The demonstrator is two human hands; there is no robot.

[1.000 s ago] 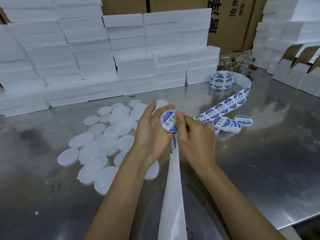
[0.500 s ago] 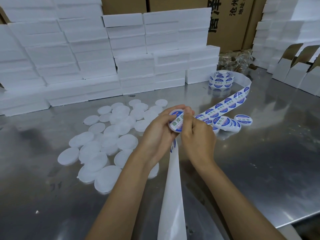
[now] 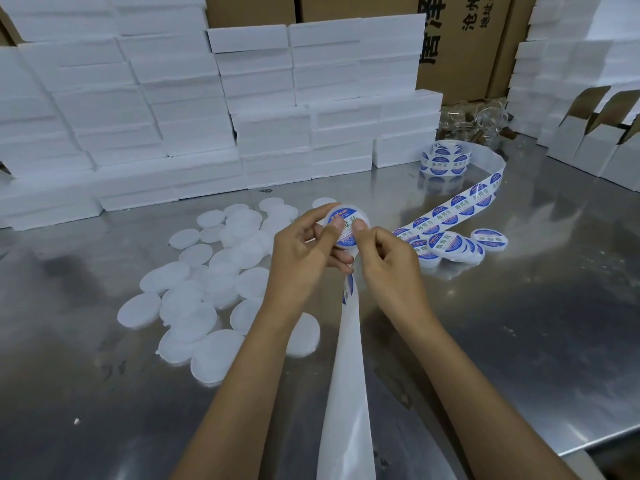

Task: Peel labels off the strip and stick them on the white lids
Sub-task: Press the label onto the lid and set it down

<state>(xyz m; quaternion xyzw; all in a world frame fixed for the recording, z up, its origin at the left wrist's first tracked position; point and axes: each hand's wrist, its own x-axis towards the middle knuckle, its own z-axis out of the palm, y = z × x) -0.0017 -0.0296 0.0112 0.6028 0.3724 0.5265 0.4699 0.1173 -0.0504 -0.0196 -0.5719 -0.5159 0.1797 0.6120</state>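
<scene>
**Both thumbs flat on a labelled lid, held above the steel table**

While gripped by the left hand, fingers curled behind and thumb laid across its face, sits raised above the steel table just right of the pile of bare white lids: one white lid wearing a blue and white label. Pinched too by the right hand, thumb tip pressing the label's right half, remaining fingers folded in beneath the rim. Thumbs nearly touching each other on the label's face.

Directly under the held lid, hanging toward the near table edge: the emptied backing strip, plain white, with one label partly visible at its top. Right of the held lid, running up and away across the table: the label strip, still carrying blue rounds, ending in a loose roll far beyond the lid on its right. Just right of the held lid, under the strip: a small cluster of finished lids, labels up, overlapping.

Behind the pile of bare lids: stacked white foam boxes, walled high. Further back: brown cartons. Far right of the held lid: open white cartons.
</scene>
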